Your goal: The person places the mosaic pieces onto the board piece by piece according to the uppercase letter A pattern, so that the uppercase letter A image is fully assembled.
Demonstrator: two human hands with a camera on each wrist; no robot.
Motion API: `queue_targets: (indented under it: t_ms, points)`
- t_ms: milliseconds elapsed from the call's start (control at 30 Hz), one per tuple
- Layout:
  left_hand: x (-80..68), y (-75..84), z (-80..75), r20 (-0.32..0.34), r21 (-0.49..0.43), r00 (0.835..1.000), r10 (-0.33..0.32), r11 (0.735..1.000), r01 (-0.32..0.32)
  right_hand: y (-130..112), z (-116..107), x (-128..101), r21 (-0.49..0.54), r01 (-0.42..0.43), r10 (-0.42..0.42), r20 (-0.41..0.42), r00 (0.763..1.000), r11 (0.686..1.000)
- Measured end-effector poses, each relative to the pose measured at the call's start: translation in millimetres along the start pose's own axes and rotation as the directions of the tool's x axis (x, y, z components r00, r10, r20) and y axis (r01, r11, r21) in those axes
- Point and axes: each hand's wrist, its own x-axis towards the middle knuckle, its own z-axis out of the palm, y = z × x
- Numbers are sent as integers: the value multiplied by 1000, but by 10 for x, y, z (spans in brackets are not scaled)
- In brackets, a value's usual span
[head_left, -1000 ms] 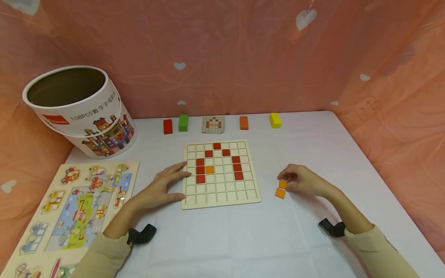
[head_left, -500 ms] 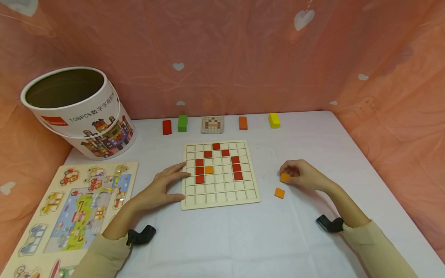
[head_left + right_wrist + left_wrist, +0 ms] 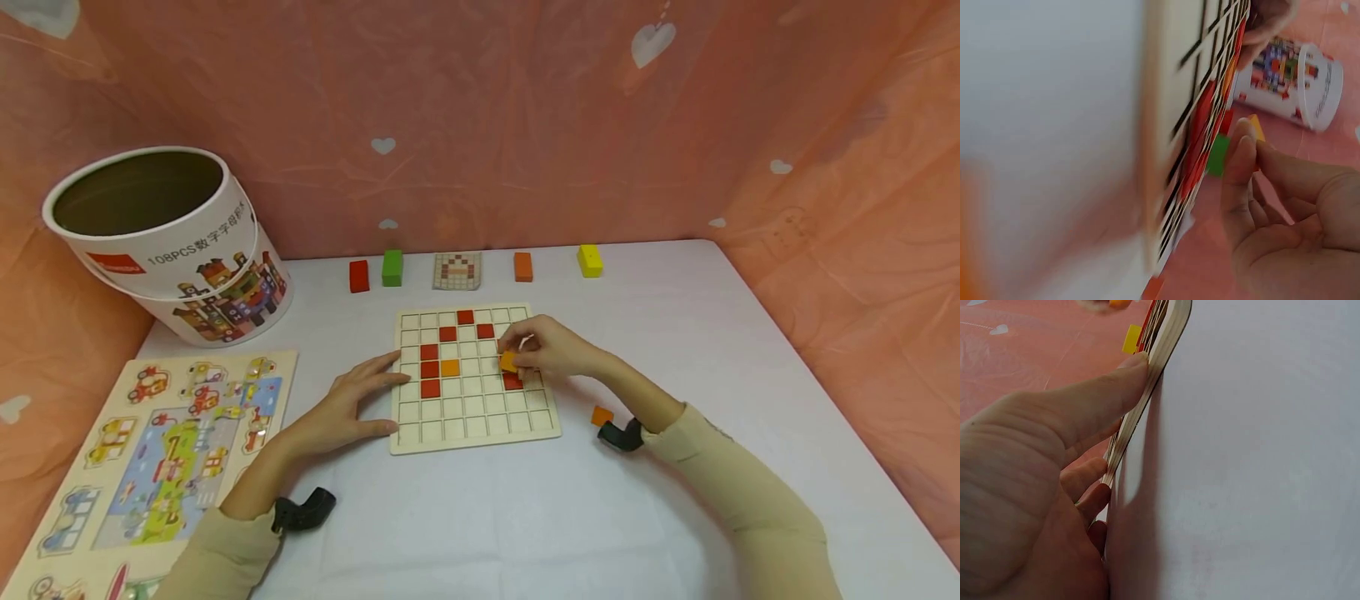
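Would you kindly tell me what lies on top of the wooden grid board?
On the grid board lie red tiles and one orange tile. The right hand, pinching another orange tile, covers several squares beneath it.

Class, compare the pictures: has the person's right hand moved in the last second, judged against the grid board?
Yes. The right hand, pinching an orange tile, has moved left from the bare tablecloth onto the right side of the grid board, leaving the other orange tile behind.
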Motion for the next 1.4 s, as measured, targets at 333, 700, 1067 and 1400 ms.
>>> queue_targets:
  t_ms: [333,700,1067,1400]
  points:
    - [11,4,-2,9,-7,1000,-19,1000,19,-171,236,432,-182,87,-82,34,996,979]
    - [-5,-8,-6,2,-10,1000,-24,1000,24,-160,296,524,-211,23,-17,30,999,977]
    - [10,1,-12,7,1,1000,-15,1000,15,-236,162,91,-328,38,-57,-48,997,944]
    - [7,1,2,5,-2,1000,-20,1000,20,3,58,-878,-289,-125,97,-110,989,949]
